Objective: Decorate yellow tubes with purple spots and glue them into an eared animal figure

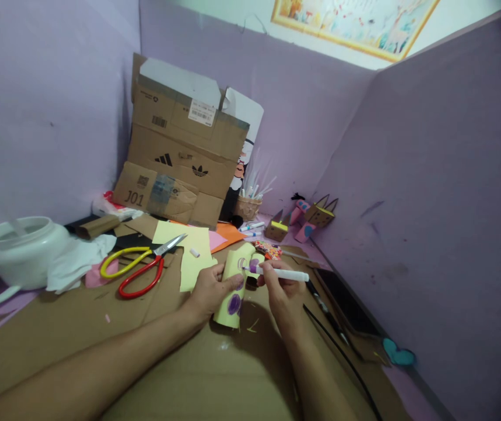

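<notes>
- Pale yellow tube with purple spots [234, 303]: matt, smooth paper.
- Slim white marker [286, 273]: smooth plastic.
- Scissors with red and yellow loop handles [169, 244]: smooth plastic-looking grips, shiny metal blades.
- Round white handled pot [24, 260]: smooth, glossy, ceramic-looking.
- Crumpled white tissue [82, 262]: matt, wrinkled, paper-like.
- Tall brown unfolded box [189, 140]: matt, creased cardboard.
- Flat brown sheet [175, 374]: matt cardboard.
- Lilac wall [48, 111]: matt, scuffed.

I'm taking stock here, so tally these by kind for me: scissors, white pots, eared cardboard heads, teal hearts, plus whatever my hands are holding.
Scissors: 1
White pots: 1
Eared cardboard heads: 2
Teal hearts: 1
Spotted yellow tube in left hand: 1
Marker in right hand: 1
Total: 7
</notes>
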Demonstrator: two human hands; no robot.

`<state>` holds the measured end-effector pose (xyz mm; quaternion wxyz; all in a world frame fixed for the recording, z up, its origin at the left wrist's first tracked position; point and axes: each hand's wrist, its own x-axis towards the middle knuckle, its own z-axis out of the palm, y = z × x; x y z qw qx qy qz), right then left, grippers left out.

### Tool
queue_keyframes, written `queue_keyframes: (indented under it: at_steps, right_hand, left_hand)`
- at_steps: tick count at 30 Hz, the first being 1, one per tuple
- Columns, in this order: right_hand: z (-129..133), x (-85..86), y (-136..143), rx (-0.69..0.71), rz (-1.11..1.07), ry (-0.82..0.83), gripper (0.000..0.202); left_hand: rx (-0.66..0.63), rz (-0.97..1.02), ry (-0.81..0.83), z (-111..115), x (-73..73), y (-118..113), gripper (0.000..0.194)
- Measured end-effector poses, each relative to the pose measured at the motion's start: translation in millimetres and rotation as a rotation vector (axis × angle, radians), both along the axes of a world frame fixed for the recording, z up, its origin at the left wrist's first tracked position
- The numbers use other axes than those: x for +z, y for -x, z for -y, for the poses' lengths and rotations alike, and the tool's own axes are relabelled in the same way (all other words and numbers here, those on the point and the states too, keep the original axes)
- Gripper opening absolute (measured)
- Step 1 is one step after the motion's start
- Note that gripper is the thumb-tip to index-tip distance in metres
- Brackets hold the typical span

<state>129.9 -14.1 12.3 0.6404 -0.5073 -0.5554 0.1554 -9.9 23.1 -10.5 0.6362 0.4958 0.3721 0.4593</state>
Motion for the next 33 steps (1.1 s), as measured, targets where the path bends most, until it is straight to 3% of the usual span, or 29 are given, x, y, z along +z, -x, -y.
queue_keyframes:
  at_steps: [10,19,33]
  right_hand:
    - [-0.6,-0.8,0.0,-0.087,-0.013,-0.075,0.024]
    - [0.7,1.3,1.6,-0.034,-0.025,-0.040,0.025]
    - [-0.6,-0.6,-0.6,-0.093,-0.044,-0.070,0.027]
  left_hand:
    - [0.012,-0.004,-0.014,0.9,0.8,0.5,0.039]
    - [-0.001,0.021,-0.013,1.5,1.5,0.6,0.039]
    - [0.020,-0.003,-0.001,1.8,3.0,0.8,0.036]
